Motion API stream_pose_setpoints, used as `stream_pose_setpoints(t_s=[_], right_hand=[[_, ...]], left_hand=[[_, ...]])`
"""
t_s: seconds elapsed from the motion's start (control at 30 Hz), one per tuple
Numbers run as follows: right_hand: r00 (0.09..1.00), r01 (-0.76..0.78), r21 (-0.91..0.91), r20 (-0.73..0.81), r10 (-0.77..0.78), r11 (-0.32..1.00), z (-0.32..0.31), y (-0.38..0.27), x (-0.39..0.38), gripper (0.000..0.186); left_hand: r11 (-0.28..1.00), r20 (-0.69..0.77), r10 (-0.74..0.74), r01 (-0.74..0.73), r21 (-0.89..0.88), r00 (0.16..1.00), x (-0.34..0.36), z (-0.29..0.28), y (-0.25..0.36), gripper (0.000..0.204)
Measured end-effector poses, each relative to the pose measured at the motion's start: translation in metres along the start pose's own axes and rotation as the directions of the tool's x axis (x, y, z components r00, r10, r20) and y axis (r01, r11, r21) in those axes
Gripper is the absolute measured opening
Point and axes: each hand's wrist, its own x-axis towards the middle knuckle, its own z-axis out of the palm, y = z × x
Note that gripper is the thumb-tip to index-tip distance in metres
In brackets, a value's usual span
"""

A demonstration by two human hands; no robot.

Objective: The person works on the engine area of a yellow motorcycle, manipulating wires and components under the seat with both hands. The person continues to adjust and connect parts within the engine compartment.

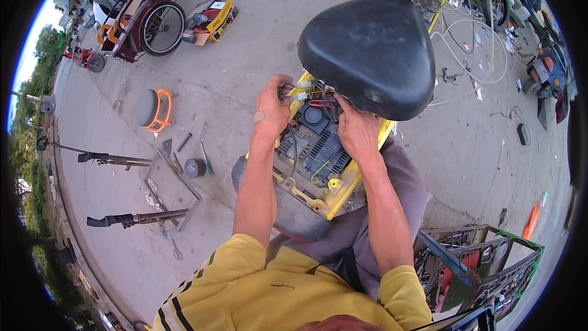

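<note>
A yellow-framed electric scooter body (349,190) stands between my legs, its compartment uncovered. The black seat (367,55) rises over the far end. My left hand (272,110) is at the compartment's left edge, fingers closed on a white wire connector (299,96). Beside the seat's near edge, my right hand (358,129) reaches in among red wires (321,103); its fingers are bent and partly hidden, so what they grip cannot be seen. Below lie a round black part (315,117) and a finned grey controller box (327,150). A bandage (260,116) is on my left wrist.
To the left are an orange-legged stool (156,110), a metal frame with two fork legs (177,199), a screwdriver (206,158) and a round tin (195,168). A tool-filled metal rack (478,263) stands at lower right. Farther off are a cargo tricycle (144,21) and a loose hose (505,55).
</note>
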Motion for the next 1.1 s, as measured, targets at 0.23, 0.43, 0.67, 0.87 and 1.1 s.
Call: stream_pose_setpoints(t_s=[0.23, 0.43, 0.67, 0.87, 1.1], right_hand=[[0.991, 0.062, -0.018, -0.118, -0.063, 0.998, 0.008, 0.007, 0.0, 0.049], [0.997, 0.01, -0.014, -0.08, -0.012, 1.0, 0.005, 0.005, -0.002, 0.047], [0.992, 0.032, -0.02, -0.12, -0.034, 0.999, 0.006, 0.004, 0.001, 0.048], [0.992, 0.029, 0.007, -0.126, -0.027, 1.0, 0.007, 0.005, 0.001, 0.049], [0.998, 0.006, 0.004, -0.069, -0.006, 1.0, 0.005, 0.005, 0.002, 0.049]], left_hand=[[0.929, -0.031, -0.153, 0.134, -0.346, 0.988, 0.008, -0.007, -0.005, 0.034], [0.743, 0.133, -0.289, 0.31, -0.593, 0.948, -0.008, -0.017, 0.008, 0.05], [0.719, 0.251, -0.3, 0.392, -0.574, 0.92, -0.043, -0.027, 0.022, 0.056], [0.82, 0.538, -0.115, 0.386, -0.423, 0.835, -0.066, -0.031, 0.014, 0.028], [0.853, 0.469, -0.177, 0.373, -0.366, 0.865, -0.078, -0.046, 0.017, 0.019]])
